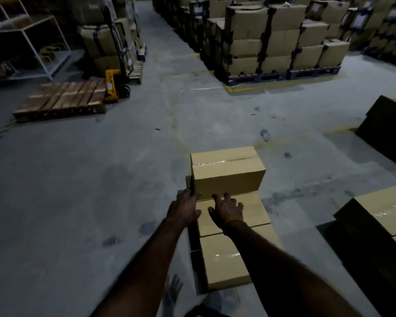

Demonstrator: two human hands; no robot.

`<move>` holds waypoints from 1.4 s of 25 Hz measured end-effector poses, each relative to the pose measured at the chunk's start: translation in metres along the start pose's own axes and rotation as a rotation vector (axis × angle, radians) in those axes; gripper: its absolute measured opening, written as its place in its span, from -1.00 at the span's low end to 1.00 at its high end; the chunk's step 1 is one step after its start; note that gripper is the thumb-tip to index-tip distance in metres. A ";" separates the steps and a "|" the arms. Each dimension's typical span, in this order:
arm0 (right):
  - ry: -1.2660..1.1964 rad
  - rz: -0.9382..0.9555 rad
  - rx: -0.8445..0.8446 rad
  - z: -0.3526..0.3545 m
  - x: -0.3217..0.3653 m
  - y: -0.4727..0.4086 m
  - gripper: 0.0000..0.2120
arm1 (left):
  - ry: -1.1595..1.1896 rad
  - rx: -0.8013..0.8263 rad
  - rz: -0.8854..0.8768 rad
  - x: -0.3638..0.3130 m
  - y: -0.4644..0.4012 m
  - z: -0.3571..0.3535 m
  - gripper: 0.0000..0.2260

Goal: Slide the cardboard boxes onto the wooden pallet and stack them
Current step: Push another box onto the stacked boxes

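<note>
on the grey concrete floor (101, 179), well apart from the slatted wooden pallet (62, 99), both hands press a tan taped cardboard box (226, 172): left hand (185, 208) at its corner, right hand (226, 210) fingers spread, gripping nothing.

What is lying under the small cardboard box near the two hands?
The small box sits on the far end of a longer cardboard box lying on the grey floor. What the small box covers cannot be seen.

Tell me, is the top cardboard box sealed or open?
Sealed. The top box has its flaps down flat, with shiny tape along the seam.
</note>
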State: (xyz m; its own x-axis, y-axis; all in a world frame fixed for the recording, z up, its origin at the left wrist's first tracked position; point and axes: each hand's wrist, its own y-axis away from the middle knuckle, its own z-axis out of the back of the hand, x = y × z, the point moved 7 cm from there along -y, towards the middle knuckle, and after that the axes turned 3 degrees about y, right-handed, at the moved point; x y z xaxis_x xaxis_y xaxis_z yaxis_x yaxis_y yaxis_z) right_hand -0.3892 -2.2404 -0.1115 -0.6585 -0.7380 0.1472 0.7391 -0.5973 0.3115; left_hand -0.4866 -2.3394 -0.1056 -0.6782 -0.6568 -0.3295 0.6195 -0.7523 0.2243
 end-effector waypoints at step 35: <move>-0.595 -0.984 -0.015 -0.041 -0.067 -0.506 -0.42 | -0.312 0.471 -0.703 -0.007 -0.626 -0.078 -0.40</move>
State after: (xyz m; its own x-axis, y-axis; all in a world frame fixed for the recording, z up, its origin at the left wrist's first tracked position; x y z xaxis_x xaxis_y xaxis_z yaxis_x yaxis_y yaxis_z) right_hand -0.7133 -1.9010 -0.3176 -0.9114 0.3126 0.2675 -0.1335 -0.8397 0.5264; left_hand -0.8389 -1.8591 -0.3149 -0.9584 0.0300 -0.2840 -0.1580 -0.8840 0.4399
